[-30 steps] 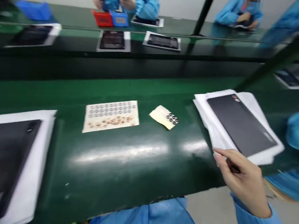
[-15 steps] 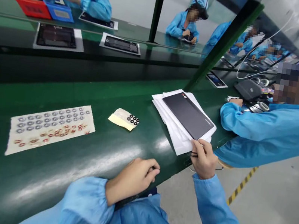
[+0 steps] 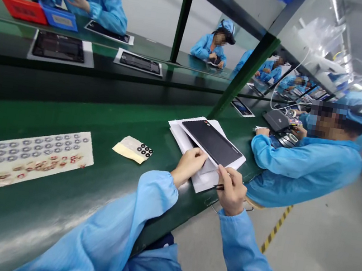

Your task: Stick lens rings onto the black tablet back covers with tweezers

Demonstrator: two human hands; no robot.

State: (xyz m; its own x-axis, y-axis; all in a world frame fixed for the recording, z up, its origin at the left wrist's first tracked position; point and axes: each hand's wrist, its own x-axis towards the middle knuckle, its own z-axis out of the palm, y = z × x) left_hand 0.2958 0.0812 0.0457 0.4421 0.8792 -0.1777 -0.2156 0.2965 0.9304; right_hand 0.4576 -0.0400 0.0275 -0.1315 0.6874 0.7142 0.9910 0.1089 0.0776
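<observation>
A dark grey tablet back cover, with camera rings at its far left corner, lies on a white sheet over a stack of white sheets. The near edge of this upper sheet is tilted up, with a dark gap below. My left hand is closed at that edge, its fingertips partly hidden. At the near right corner, my right hand pinches the sheet between thumb and finger. A thin dark tool, its kind unclear, sticks out from under my right fingers.
To the left lie a sheet of ring stickers and a small piece with black rings. A green post rises behind the stack. A co-worker in blue sits close on the right. Tablet parts lie on the shelf.
My left hand has moved from the table edge up and right to the sheet's near edge. The cover and its sheet now tilt up there. The view has turned right.
</observation>
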